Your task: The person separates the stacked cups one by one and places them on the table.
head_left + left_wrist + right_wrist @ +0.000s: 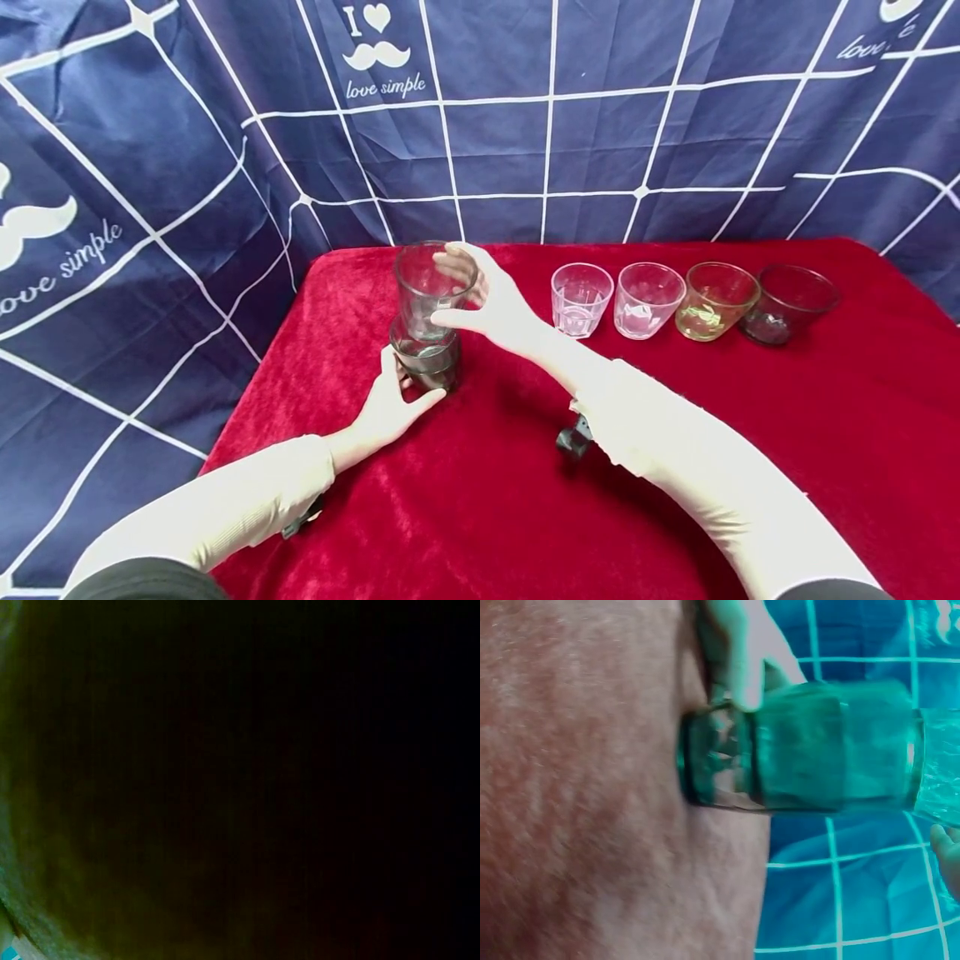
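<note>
Smoky grey-green glass cups (431,375) stand stacked upright at the left of the red cloth; the right wrist view shows this stack (802,754) sideways. My left hand (386,408) holds it low down, thumb on the near side and fingers behind. Above it, my right hand (495,304) grips a clear greyish glass cup (422,279) between thumb and fingers. That cup's lower end meets the top of the stack; how far it sits inside cannot be told. The right wrist view catches right-hand fingertips (949,855) at its edge. Nearly all the left wrist view is dark.
To the right stand a pale clear cup (582,296), a faint pink cup (648,300), a yellow-green cup (716,300) and a dark cup (795,304) in a row. Blue patterned curtain (495,158) hangs behind and left of the red-covered table (480,500).
</note>
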Available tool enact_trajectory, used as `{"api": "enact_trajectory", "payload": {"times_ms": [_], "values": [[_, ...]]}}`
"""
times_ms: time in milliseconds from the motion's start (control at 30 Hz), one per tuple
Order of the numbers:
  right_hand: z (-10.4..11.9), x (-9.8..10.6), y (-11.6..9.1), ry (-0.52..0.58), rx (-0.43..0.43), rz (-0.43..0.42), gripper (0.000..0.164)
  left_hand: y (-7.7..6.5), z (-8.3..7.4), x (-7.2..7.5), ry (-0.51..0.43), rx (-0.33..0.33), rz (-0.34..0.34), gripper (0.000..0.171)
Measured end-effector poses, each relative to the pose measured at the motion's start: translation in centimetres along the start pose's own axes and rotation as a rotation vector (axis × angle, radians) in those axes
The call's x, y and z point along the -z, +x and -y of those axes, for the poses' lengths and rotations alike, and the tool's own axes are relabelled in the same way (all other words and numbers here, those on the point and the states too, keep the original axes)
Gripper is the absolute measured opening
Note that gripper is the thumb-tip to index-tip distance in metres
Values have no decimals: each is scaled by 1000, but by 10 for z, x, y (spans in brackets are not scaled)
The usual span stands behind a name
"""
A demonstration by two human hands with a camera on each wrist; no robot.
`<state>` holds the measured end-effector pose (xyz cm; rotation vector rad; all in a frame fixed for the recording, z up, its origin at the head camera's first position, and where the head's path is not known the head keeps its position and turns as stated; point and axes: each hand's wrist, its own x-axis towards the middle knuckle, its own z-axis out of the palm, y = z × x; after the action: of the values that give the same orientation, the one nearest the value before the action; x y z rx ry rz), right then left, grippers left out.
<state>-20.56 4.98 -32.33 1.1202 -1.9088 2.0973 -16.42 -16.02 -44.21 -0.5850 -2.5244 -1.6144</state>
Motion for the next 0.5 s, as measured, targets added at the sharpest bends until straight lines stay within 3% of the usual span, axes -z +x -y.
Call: {"api": "enact_trajectory", "payload": {"times_ms": [133, 500], "values": [[15, 12, 2, 26, 36, -30, 79, 0, 0, 0, 3, 5, -2, 83], [47, 53, -10, 2, 15, -60, 79, 0, -1, -1, 10, 17, -4, 83]]}}
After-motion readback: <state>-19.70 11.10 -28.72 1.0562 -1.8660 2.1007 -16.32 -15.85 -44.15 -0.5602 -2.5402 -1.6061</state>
